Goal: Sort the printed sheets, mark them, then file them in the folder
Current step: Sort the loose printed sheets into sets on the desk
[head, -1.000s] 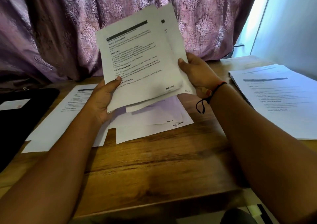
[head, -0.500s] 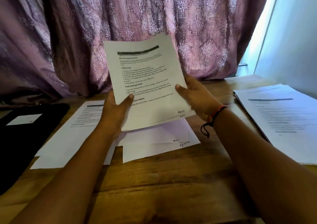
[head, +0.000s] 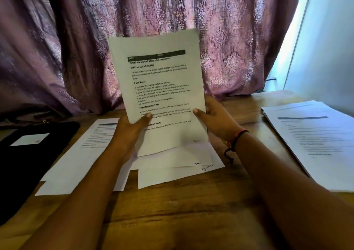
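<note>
- Between left hand [head: 130,133] and right hand [head: 216,121], pinched at its lower edges: held page [head: 161,96], upright, above the table [head: 191,211].
- Under both hands, flat on the table: loose sheets [head: 178,171], overlapping.
- Left of the left hand: more sheets [head: 76,158]; farther left, the folder [head: 28,163].
- Right of the right hand, well apart: a paper stack [head: 316,144].
- Beyond the hands, behind the table: a curtain [head: 172,10].

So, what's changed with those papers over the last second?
The held sheets, fanned apart a second ago, are now squared into one bundle and raised more upright. The left hand and right hand still grip their lower sides. The loose sheets on the table, the right stack and the black folder stayed put.
</note>
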